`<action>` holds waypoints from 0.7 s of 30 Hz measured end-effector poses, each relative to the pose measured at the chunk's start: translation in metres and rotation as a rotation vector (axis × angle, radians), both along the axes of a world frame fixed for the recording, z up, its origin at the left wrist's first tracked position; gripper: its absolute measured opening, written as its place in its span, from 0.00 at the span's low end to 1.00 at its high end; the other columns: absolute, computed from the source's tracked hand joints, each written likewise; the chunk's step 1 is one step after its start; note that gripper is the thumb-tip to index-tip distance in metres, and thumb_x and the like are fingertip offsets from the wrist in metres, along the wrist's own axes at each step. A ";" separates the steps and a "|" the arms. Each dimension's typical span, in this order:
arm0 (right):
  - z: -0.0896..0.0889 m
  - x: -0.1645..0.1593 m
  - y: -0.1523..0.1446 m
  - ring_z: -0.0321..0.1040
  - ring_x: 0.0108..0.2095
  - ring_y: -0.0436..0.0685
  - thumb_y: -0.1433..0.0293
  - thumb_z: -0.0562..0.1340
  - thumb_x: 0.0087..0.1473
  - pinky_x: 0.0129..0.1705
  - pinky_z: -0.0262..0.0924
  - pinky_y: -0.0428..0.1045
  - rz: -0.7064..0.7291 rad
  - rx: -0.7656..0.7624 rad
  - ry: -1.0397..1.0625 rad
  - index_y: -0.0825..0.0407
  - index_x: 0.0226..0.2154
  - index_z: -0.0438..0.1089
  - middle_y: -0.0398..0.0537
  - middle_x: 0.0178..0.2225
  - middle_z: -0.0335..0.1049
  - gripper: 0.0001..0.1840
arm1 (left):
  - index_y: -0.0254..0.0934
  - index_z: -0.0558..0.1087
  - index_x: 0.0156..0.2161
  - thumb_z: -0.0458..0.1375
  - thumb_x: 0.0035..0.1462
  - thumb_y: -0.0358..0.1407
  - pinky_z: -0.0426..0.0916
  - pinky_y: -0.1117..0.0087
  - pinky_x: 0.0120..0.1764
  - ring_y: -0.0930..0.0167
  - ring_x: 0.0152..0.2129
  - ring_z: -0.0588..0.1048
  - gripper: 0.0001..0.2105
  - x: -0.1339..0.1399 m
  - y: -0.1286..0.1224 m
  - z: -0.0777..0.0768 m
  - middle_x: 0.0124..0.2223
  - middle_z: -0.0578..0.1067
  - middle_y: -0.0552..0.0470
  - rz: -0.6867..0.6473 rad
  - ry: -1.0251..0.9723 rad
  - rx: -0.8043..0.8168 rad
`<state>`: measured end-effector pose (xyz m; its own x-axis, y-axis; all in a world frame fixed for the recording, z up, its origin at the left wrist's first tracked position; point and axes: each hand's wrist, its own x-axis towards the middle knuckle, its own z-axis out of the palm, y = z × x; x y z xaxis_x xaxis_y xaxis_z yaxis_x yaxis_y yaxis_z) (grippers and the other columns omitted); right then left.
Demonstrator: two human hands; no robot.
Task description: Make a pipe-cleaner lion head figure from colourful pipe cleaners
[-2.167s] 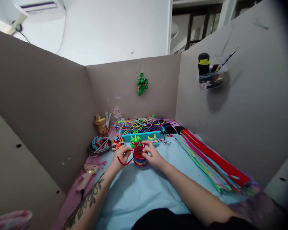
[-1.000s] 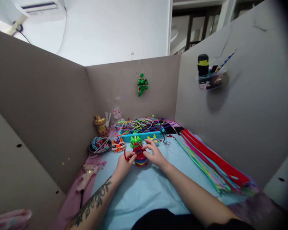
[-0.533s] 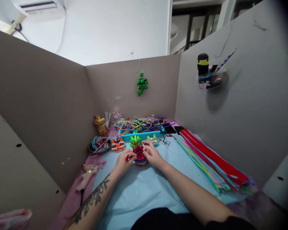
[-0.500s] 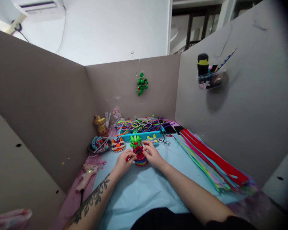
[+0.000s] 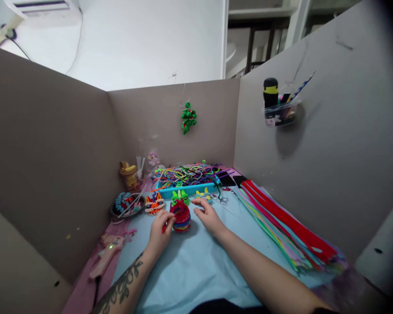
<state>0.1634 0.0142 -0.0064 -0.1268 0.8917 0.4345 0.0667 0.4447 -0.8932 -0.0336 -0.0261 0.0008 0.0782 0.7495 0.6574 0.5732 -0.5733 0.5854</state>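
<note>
A coiled pipe-cleaner piece [image 5: 182, 219], red above with blue and yellow bands lower down, sits on the light blue cloth [image 5: 190, 266]. My left hand [image 5: 159, 226] is at its left side, fingers pinched on a red pipe cleaner [image 5: 164, 228] whose end pokes out below them. To the right of the piece, my right hand [image 5: 210, 216] hovers with thumb and forefinger apart, holding nothing. Just behind stand a green horned pipe-cleaner figure [image 5: 180, 197], an orange and cream one [image 5: 154, 203] and a yellow and blue one [image 5: 203, 194].
A blue tray [image 5: 186, 189] heaped with loose pipe cleaners is at the back. Long pipe-cleaner bundles [image 5: 281, 222] lie on the right. Scissors [image 5: 223, 200] rest behind my right hand. At left are a dark bowl [image 5: 136, 210] and a pink glue gun [image 5: 107, 257] with a lit green light.
My right hand has come off the coiled piece and moved right, its fingers parting. My left hand keeps its pinch at the left side. The view has shifted slightly.
</note>
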 end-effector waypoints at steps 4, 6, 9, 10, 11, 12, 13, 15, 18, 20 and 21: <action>0.000 -0.001 0.001 0.65 0.45 0.58 0.68 0.57 0.48 0.43 0.64 0.52 -0.024 -0.032 0.009 0.50 0.38 0.68 0.49 0.41 0.68 0.12 | 0.37 0.71 0.32 0.52 0.57 0.36 0.67 0.70 0.34 0.70 0.30 0.70 0.07 -0.001 -0.001 -0.003 0.32 0.70 0.50 0.033 -0.007 -0.011; 0.002 -0.001 0.002 0.66 0.44 0.58 0.68 0.58 0.48 0.43 0.64 0.53 -0.027 -0.069 0.015 0.50 0.38 0.68 0.49 0.40 0.69 0.12 | 0.37 0.70 0.31 0.52 0.57 0.36 0.66 0.71 0.33 0.70 0.29 0.70 0.07 -0.002 -0.001 -0.003 0.31 0.70 0.50 0.068 -0.017 -0.014; 0.009 0.000 0.006 0.68 0.40 0.58 0.68 0.58 0.47 0.41 0.64 0.53 -0.030 -0.137 -0.011 0.51 0.36 0.68 0.49 0.37 0.70 0.10 | 0.38 0.69 0.28 0.52 0.56 0.36 0.66 0.72 0.31 0.70 0.27 0.69 0.09 -0.004 0.001 -0.001 0.28 0.70 0.52 0.119 -0.050 -0.028; 0.013 0.001 0.009 0.68 0.39 0.58 0.68 0.58 0.46 0.41 0.63 0.53 -0.021 -0.149 -0.030 0.51 0.35 0.68 0.49 0.36 0.70 0.10 | 0.38 0.68 0.27 0.52 0.56 0.37 0.65 0.72 0.30 0.70 0.26 0.69 0.09 -0.005 0.002 0.000 0.27 0.70 0.52 0.128 -0.065 -0.038; 0.018 0.001 0.011 0.68 0.38 0.57 0.69 0.59 0.46 0.41 0.63 0.53 -0.004 -0.154 -0.049 0.51 0.34 0.68 0.48 0.35 0.70 0.09 | 0.38 0.67 0.26 0.51 0.56 0.38 0.65 0.72 0.29 0.70 0.25 0.69 0.10 -0.006 0.003 0.000 0.27 0.69 0.53 0.133 -0.080 -0.050; 0.023 0.002 0.014 0.68 0.36 0.57 0.69 0.59 0.45 0.41 0.63 0.53 0.019 -0.154 -0.067 0.51 0.33 0.68 0.47 0.34 0.70 0.09 | 0.38 0.67 0.25 0.51 0.56 0.38 0.65 0.72 0.28 0.70 0.25 0.69 0.11 -0.007 0.003 0.000 0.26 0.69 0.53 0.136 -0.091 -0.061; 0.027 0.002 0.017 0.67 0.35 0.56 0.69 0.59 0.45 0.40 0.63 0.52 0.044 -0.150 -0.085 0.51 0.33 0.68 0.46 0.33 0.70 0.08 | 0.38 0.67 0.25 0.51 0.56 0.38 0.66 0.72 0.28 0.70 0.24 0.69 0.11 -0.008 0.004 0.000 0.26 0.69 0.53 0.142 -0.099 -0.067; 0.036 0.000 0.025 0.67 0.34 0.55 0.70 0.59 0.46 0.39 0.62 0.51 0.069 -0.129 -0.130 0.51 0.30 0.68 0.45 0.31 0.69 0.06 | 0.38 0.68 0.26 0.52 0.56 0.38 0.66 0.72 0.28 0.70 0.25 0.70 0.10 -0.009 0.003 0.000 0.26 0.70 0.53 0.165 -0.098 -0.066; 0.046 -0.009 0.037 0.65 0.34 0.54 0.72 0.60 0.45 0.38 0.62 0.50 0.097 -0.064 -0.243 0.51 0.29 0.70 0.45 0.32 0.67 0.05 | 0.38 0.70 0.29 0.54 0.55 0.37 0.68 0.71 0.31 0.70 0.27 0.71 0.07 -0.011 0.001 -0.003 0.29 0.71 0.51 0.200 -0.064 -0.044; 0.051 -0.018 0.046 0.65 0.33 0.53 0.71 0.64 0.42 0.36 0.62 0.48 0.191 -0.024 -0.319 0.50 0.37 0.71 0.46 0.37 0.66 0.15 | 0.39 0.72 0.32 0.54 0.55 0.36 0.69 0.70 0.32 0.69 0.29 0.72 0.06 -0.013 0.000 -0.005 0.31 0.71 0.51 0.208 -0.040 -0.036; 0.053 -0.023 0.050 0.64 0.31 0.52 0.70 0.66 0.41 0.34 0.62 0.48 0.255 -0.009 -0.360 0.49 0.43 0.70 0.46 0.39 0.65 0.22 | 0.40 0.73 0.32 0.54 0.55 0.36 0.69 0.69 0.33 0.69 0.29 0.72 0.06 -0.013 0.000 -0.006 0.31 0.71 0.50 0.214 -0.038 -0.037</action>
<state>0.1403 0.0644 0.0465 -0.4849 0.8159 0.3150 0.2635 0.4797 -0.8369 -0.0469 -0.0264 -0.0048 -0.1093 0.7700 0.6286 0.6566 -0.4188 0.6273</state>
